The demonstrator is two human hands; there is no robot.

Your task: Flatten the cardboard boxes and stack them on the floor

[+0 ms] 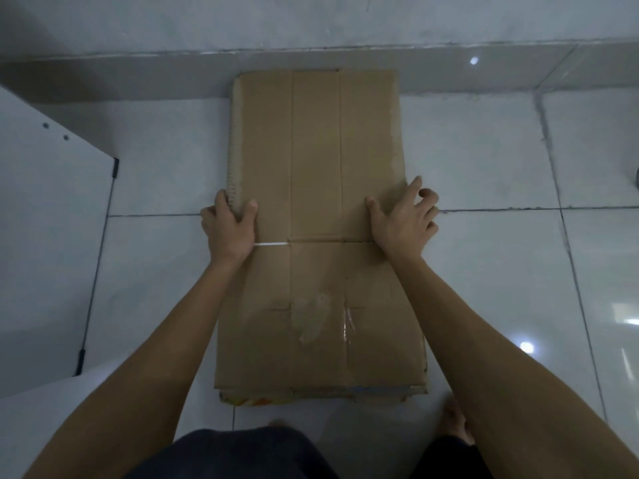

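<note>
1. Basically, one flattened cardboard box (316, 209) lies flat on the tiled floor (484, 150), between the two hands; its long axis runs straight away from the person, far short end against the base of the wall (311, 22), near short end just ahead of the person's knees.
2. Creases run lengthwise down the top face; one cross crease sits level with the wrists.
3. More flattened cardboard (262, 398) sits under it, edges poking out at the near end, one with coloured print. Cannot tell how many layers.
4. Left hand (229, 227): on the left long edge, thumb on the top face, fingers curled over the edge, gripping the cardboard.
5. Right hand (403, 217): palm down on the top face at the right long edge, thumb pointing inward, fingers spread and loosely bent past the edge; pressing, not gripping.
6. Both forearms extend forward from the bottom of the view, roughly mirrored, hands level with each other about midway along the box.
7. White strip (271, 243) on the top face just by the left wrist.
8. White panel (52, 236) with black edge clips, well left of the left hand.
</note>
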